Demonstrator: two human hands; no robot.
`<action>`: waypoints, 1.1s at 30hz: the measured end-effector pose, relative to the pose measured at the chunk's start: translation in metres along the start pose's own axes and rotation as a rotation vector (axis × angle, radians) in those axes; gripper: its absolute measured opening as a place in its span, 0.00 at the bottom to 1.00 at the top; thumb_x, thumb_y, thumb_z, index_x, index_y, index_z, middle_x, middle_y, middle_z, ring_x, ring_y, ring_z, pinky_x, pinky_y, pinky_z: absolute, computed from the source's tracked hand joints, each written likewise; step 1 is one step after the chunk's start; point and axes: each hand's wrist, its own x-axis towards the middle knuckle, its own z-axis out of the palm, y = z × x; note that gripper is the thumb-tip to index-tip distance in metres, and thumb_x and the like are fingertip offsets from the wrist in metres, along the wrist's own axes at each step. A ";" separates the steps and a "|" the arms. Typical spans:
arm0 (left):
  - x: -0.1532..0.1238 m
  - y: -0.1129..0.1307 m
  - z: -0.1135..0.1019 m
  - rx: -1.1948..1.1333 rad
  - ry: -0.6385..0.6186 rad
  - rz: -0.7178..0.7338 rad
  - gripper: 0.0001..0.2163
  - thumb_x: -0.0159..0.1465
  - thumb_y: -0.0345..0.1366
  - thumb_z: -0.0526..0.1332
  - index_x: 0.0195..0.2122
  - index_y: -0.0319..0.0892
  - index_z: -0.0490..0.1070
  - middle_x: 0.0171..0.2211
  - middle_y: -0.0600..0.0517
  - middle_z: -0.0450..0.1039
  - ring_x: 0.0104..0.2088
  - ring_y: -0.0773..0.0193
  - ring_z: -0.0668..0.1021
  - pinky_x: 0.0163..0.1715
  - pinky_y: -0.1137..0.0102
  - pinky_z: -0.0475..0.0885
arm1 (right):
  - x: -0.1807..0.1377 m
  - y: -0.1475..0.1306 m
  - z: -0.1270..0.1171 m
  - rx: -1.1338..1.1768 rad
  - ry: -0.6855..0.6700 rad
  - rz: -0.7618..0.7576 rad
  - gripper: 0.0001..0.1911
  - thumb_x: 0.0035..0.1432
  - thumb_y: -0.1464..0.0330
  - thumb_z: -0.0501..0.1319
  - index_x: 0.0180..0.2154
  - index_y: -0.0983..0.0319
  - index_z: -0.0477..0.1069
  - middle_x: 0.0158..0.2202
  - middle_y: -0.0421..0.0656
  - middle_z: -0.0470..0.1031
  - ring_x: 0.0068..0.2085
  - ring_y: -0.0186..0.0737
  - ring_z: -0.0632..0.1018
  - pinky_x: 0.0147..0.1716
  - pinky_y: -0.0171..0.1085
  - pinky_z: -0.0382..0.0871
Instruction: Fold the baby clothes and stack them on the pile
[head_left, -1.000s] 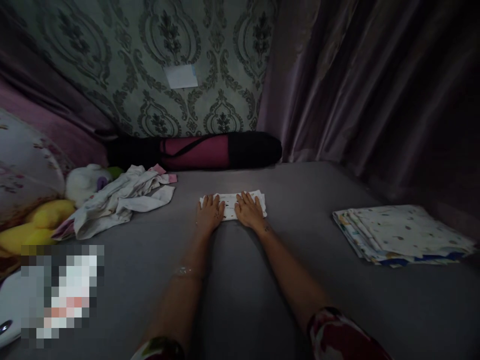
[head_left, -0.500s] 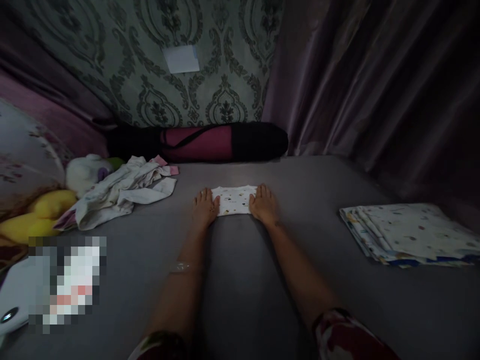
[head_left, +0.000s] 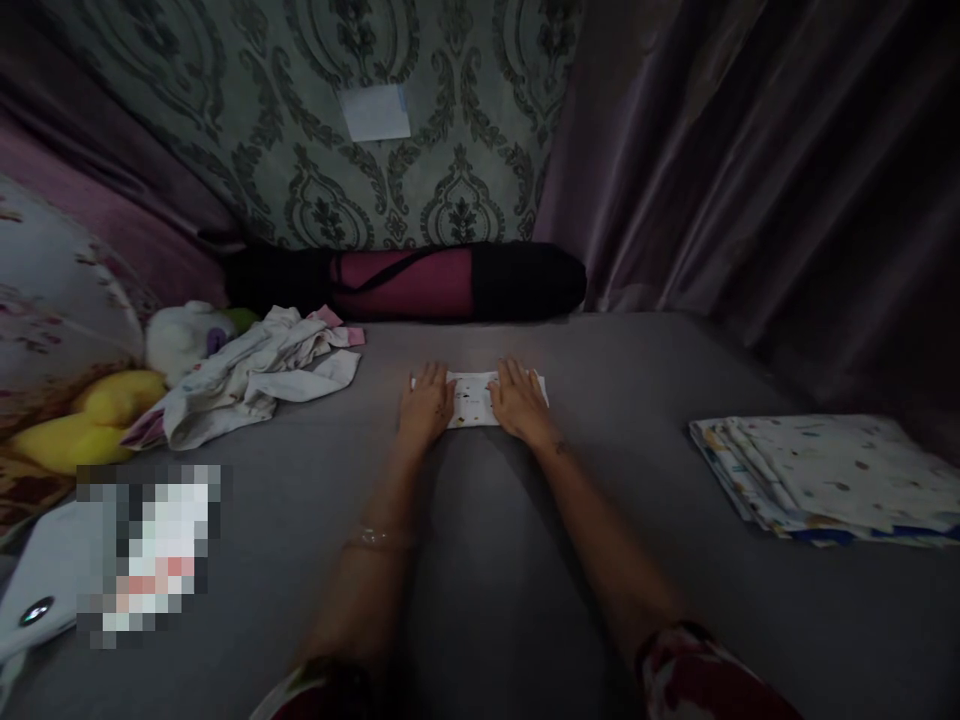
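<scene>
A small folded white cloth with tiny coloured prints (head_left: pixel 472 400) lies on the grey bed sheet (head_left: pixel 487 560) in the middle of the view. My left hand (head_left: pixel 426 405) rests flat on its left part, fingers stretched forward. Flat on its right part lies my right hand (head_left: pixel 519 400), fingers also spread. Only a narrow strip of cloth shows between the two hands. A thin bracelet circles my left wrist.
A heap of unfolded white clothes (head_left: pixel 251 380) lies to the left, next to a white plush toy (head_left: pixel 184 340) and a yellow one (head_left: pixel 82 425). A stack of folded printed cloths (head_left: pixel 825 475) sits at the right. A pink and black roll (head_left: pixel 450 282) lies along the patterned wall.
Half a second ago my hands sat at the cloth's two ends; now both have slid inward onto it. The view has shifted slightly.
</scene>
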 end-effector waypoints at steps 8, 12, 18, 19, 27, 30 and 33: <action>-0.007 0.017 0.018 -0.026 -0.167 -0.014 0.26 0.72 0.44 0.40 0.67 0.41 0.55 0.68 0.45 0.52 0.68 0.50 0.56 0.66 0.52 0.49 | -0.014 -0.021 0.014 0.044 -0.122 -0.072 0.26 0.70 0.62 0.42 0.66 0.58 0.56 0.69 0.46 0.53 0.69 0.50 0.52 0.65 0.57 0.41; -0.006 0.017 0.017 -0.042 -0.134 -0.008 0.25 0.71 0.44 0.42 0.65 0.40 0.58 0.67 0.43 0.54 0.67 0.50 0.57 0.65 0.51 0.52 | -0.013 -0.020 0.010 0.053 -0.132 -0.072 0.26 0.70 0.62 0.42 0.66 0.59 0.57 0.69 0.46 0.53 0.69 0.50 0.52 0.65 0.58 0.42; -0.001 0.022 0.010 -0.161 0.062 -0.035 0.21 0.71 0.35 0.43 0.61 0.37 0.62 0.61 0.41 0.66 0.63 0.55 0.66 0.64 0.54 0.53 | -0.013 -0.031 0.011 0.041 -0.056 -0.177 0.27 0.69 0.65 0.42 0.66 0.64 0.55 0.69 0.48 0.51 0.69 0.46 0.51 0.66 0.54 0.40; 0.000 0.021 0.011 -0.186 0.065 -0.063 0.21 0.71 0.35 0.43 0.60 0.37 0.63 0.60 0.41 0.68 0.61 0.56 0.68 0.64 0.55 0.55 | -0.013 -0.033 0.013 0.039 -0.064 -0.197 0.27 0.69 0.66 0.42 0.67 0.65 0.54 0.69 0.48 0.52 0.69 0.46 0.51 0.66 0.53 0.40; 0.003 0.016 0.008 -0.307 0.006 -0.154 0.19 0.71 0.36 0.44 0.58 0.37 0.65 0.56 0.41 0.71 0.57 0.56 0.73 0.61 0.58 0.61 | -0.013 -0.040 0.014 0.041 -0.059 -0.225 0.28 0.69 0.65 0.43 0.67 0.66 0.54 0.69 0.48 0.52 0.69 0.48 0.52 0.66 0.55 0.38; 0.005 0.015 0.001 -0.345 0.037 -0.186 0.21 0.72 0.38 0.42 0.57 0.36 0.66 0.55 0.40 0.72 0.56 0.56 0.74 0.57 0.63 0.65 | -0.014 -0.046 0.013 0.043 -0.033 -0.292 0.29 0.69 0.65 0.43 0.68 0.67 0.50 0.69 0.50 0.51 0.69 0.47 0.49 0.66 0.53 0.36; 0.005 0.015 -0.002 -0.363 0.057 -0.210 0.22 0.72 0.39 0.42 0.58 0.36 0.66 0.55 0.40 0.72 0.56 0.56 0.74 0.56 0.63 0.66 | -0.014 -0.050 0.015 0.056 -0.111 -0.296 0.29 0.69 0.64 0.44 0.68 0.67 0.50 0.68 0.50 0.54 0.69 0.49 0.52 0.66 0.52 0.39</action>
